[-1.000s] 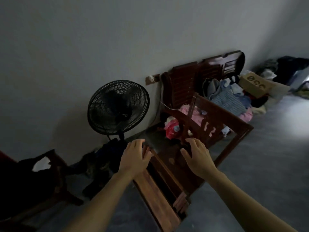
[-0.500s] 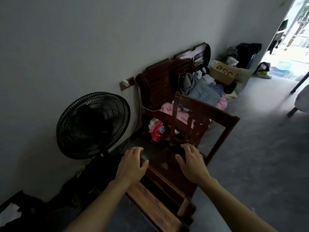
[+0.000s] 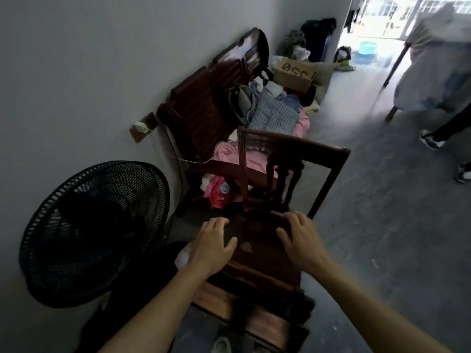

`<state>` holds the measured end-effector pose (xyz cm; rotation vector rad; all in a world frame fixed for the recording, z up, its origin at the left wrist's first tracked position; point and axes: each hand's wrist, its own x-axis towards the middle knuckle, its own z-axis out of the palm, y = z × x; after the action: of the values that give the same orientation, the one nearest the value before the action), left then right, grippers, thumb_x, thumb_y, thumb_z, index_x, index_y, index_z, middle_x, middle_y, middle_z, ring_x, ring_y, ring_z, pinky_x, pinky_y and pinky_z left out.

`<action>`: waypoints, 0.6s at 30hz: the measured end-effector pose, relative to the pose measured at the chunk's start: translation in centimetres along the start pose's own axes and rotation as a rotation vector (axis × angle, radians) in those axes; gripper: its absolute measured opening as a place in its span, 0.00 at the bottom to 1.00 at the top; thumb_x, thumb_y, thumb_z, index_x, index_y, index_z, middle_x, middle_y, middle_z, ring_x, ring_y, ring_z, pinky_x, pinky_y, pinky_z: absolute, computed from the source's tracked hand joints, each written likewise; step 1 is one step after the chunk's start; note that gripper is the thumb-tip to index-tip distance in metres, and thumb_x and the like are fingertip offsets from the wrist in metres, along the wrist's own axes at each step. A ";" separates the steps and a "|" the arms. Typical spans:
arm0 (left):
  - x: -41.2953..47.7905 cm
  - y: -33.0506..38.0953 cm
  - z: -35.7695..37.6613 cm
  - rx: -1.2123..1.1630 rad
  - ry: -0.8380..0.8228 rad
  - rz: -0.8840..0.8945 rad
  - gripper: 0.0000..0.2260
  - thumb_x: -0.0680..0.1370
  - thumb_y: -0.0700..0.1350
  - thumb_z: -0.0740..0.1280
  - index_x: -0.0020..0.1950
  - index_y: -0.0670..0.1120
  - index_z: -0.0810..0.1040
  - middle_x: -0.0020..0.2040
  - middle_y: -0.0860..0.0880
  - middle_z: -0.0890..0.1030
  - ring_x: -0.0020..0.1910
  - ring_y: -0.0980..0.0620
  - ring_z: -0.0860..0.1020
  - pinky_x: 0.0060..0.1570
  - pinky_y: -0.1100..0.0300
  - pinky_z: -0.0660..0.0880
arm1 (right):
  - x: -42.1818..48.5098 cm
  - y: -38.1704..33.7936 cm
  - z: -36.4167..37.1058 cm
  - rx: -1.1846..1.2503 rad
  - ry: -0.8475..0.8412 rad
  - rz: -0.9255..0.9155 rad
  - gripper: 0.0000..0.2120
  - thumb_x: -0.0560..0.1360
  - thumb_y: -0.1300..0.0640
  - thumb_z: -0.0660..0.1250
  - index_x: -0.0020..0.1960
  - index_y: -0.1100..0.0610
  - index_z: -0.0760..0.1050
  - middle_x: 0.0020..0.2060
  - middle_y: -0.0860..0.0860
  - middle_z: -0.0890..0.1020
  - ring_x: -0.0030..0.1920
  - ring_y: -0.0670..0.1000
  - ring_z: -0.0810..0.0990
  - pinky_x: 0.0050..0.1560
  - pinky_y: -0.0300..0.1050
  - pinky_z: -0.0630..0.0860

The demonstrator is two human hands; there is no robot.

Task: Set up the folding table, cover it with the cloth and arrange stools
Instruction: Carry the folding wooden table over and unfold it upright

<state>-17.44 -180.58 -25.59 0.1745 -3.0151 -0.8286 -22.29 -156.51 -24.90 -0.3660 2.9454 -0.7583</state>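
A dark wooden folding table (image 3: 262, 253) lies folded and tilted in front of me, its leg frame (image 3: 323, 179) sticking up toward the bench. My left hand (image 3: 212, 244) hovers over the table's left edge with fingers spread and slightly bent. My right hand (image 3: 302, 238) reaches over the table's upper right edge, fingers bent at the rim; whether it grips the wood is unclear. No cloth or stool is recognisable in this dim view.
A black standing fan (image 3: 94, 230) is close on the left by the wall. A wooden bench (image 3: 204, 110) piled with clothes runs along the wall, with a cardboard box (image 3: 293, 72) behind. A person's legs (image 3: 443, 133) stand at the right on grey floor.
My view has swung right and nearer, bringing the doorway and the person into sight. Both hands have moved forward onto the upper part of the folded table.
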 end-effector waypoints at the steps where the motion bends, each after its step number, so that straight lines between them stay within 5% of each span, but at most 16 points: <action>1: 0.7 -0.6 0.2 -0.002 -0.023 0.019 0.23 0.78 0.56 0.65 0.70 0.49 0.68 0.67 0.52 0.72 0.66 0.53 0.67 0.64 0.59 0.67 | 0.1 -0.1 0.4 0.002 0.018 0.026 0.25 0.81 0.46 0.60 0.74 0.55 0.66 0.71 0.53 0.70 0.72 0.53 0.66 0.71 0.53 0.67; 18: 4.4 -9.6 6.3 0.011 -0.307 0.236 0.21 0.77 0.55 0.65 0.68 0.49 0.70 0.65 0.49 0.73 0.63 0.48 0.70 0.61 0.50 0.72 | -1.9 -1.2 9.9 -0.042 0.066 0.297 0.22 0.81 0.49 0.60 0.70 0.59 0.70 0.66 0.55 0.74 0.67 0.55 0.72 0.67 0.52 0.70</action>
<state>-21.06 -186.03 -35.96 -0.3342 -3.2279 -0.8882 -18.82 -161.70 -32.94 0.0959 2.9806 -0.6810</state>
